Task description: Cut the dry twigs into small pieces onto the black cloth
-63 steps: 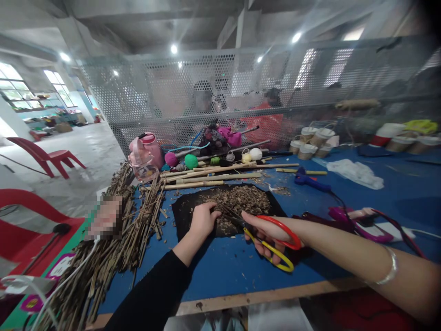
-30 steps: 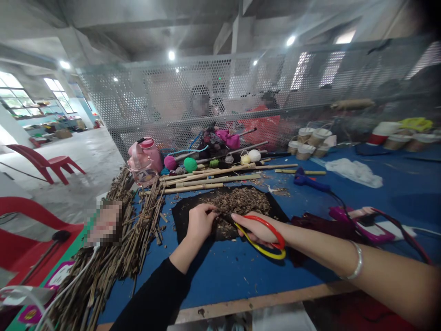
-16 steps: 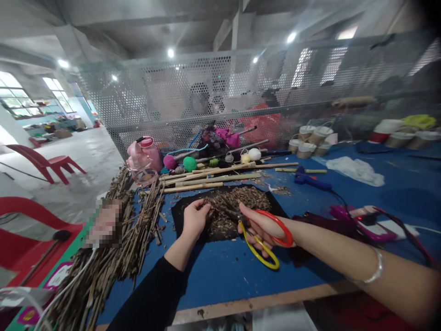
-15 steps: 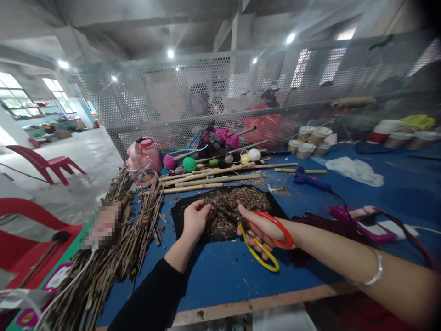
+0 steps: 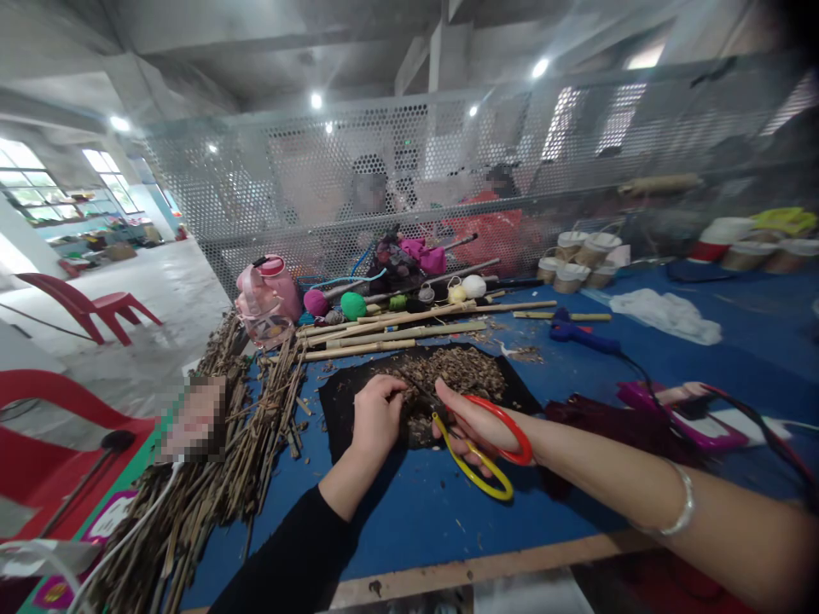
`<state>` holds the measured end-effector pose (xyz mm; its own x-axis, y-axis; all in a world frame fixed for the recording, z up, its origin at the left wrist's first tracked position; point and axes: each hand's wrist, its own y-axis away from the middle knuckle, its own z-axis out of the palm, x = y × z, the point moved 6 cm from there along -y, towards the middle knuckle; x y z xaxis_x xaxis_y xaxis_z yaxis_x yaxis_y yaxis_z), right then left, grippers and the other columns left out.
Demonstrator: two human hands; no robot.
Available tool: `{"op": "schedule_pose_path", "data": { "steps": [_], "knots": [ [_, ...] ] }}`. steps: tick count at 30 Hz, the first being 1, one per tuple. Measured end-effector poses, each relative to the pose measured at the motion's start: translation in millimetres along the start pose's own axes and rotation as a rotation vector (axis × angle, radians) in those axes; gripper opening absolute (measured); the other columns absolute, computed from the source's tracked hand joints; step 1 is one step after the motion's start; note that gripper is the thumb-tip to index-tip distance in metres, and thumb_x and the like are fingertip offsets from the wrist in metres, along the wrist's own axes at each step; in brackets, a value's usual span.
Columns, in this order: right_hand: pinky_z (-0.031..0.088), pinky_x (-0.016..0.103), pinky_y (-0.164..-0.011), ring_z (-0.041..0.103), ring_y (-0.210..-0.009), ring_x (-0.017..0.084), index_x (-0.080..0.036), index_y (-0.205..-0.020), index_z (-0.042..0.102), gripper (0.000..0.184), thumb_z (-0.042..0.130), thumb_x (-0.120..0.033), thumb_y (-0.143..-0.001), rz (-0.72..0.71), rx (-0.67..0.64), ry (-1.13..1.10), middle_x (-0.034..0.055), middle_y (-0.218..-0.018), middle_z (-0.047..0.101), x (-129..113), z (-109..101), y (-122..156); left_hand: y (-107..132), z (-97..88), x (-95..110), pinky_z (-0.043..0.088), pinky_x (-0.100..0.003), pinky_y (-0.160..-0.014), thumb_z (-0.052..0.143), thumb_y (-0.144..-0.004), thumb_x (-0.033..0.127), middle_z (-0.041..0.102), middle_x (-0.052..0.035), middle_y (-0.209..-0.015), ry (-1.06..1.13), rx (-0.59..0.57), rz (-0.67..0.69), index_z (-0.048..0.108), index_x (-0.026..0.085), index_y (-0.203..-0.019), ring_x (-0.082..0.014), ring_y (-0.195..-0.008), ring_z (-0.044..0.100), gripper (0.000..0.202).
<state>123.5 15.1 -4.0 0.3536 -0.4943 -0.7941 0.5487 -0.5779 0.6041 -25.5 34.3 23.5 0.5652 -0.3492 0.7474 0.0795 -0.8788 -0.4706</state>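
Note:
My right hand (image 5: pixel 470 422) is closed around a pair of scissors (image 5: pixel 477 477) with one red and one yellow handle loop. Their dark blades point up and left toward my left hand (image 5: pixel 379 414). That hand's thumb and fingers are pinched together over the pile, and what they hold is hidden. Beneath both hands lies a black cloth (image 5: pixel 336 392) heaped with small brown cut bits (image 5: pixel 470 371) of twig or stem.
Bundles of dry twigs (image 5: pixel 223 460) lie on the left of the blue table (image 5: pixel 409 529). Behind the cloth are wooden sticks (image 5: pixel 397 320), yarn balls (image 5: pixel 353 306) and a pink bottle (image 5: pixel 269 298). A blue glue gun (image 5: pixel 582 335) and white plastic (image 5: pixel 665 314) sit right. A perforated screen (image 5: pixel 287 179) stands behind.
My left hand has shifted right, nearer the scissors. My right hand and the scissors have moved slightly left, so the two hands are closer together.

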Motion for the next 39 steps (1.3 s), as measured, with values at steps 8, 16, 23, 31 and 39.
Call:
{"op": "schedule_pose_path", "data": {
  "steps": [8,16,23,31,39],
  "knots": [
    [0.024,0.015,-0.023,0.025,-0.026,0.004,-0.016,-0.075,0.052,0.068,0.023,-0.078,-0.073,-0.062,0.163,0.202,-0.0096,-0.037,0.03,-2,-10,2,-1,4.3,-3,0.048,-0.025,-0.077,0.055,-0.07,0.001,0.069,-0.0014,-0.08,-0.068,-0.083,0.054,0.068,0.019,-0.076,-0.0122,-0.077,0.062,0.023],
    [0.03,0.015,-0.027,0.029,-0.03,0.005,-0.017,-0.078,0.05,0.067,0.023,-0.078,-0.074,0.002,0.081,0.041,-0.0088,-0.041,0.033,6,-11,8,-11,-0.6,-29,0.048,-0.03,-0.082,0.058,-0.074,0.013,0.072,-0.0038,-0.088,-0.121,-0.132,-0.22,0.071,0.019,-0.083,-0.0169,-0.084,0.065,0.017],
    [0.035,0.017,-0.032,0.04,-0.034,0.007,-0.018,-0.082,0.048,0.066,0.014,-0.075,-0.078,0.038,-0.08,-0.031,-0.0049,-0.051,0.043,10,-4,28,-22,-12.7,-38,0.043,-0.03,-0.092,0.051,-0.081,0.016,0.067,-0.0053,-0.107,-0.084,-0.22,-0.134,0.066,0.02,-0.105,-0.0181,-0.101,0.061,0.028],
    [0.037,0.018,-0.034,0.039,-0.036,0.007,-0.019,-0.08,0.048,0.066,0.014,-0.075,-0.077,0.101,0.002,-0.061,-0.0052,-0.05,0.04,14,-19,41,-17,-24.8,-34,0.044,-0.031,-0.088,0.05,-0.081,0.021,0.066,-0.0117,-0.103,-0.431,-0.178,-0.127,0.065,0.016,-0.104,-0.021,-0.095,0.061,0.027],
    [0.038,0.018,-0.036,0.041,-0.038,0.008,-0.019,-0.086,0.049,0.061,0.017,-0.071,-0.08,0.001,-0.008,-0.039,-0.0047,-0.052,0.042,20,-20,41,-24,-42.5,-56,0.044,-0.029,-0.082,0.057,-0.073,0.016,0.069,-0.0078,-0.095,-0.669,-0.49,-0.224,0.068,0.023,-0.1,-0.0226,-0.092,0.062,0.03]
  ]
}}
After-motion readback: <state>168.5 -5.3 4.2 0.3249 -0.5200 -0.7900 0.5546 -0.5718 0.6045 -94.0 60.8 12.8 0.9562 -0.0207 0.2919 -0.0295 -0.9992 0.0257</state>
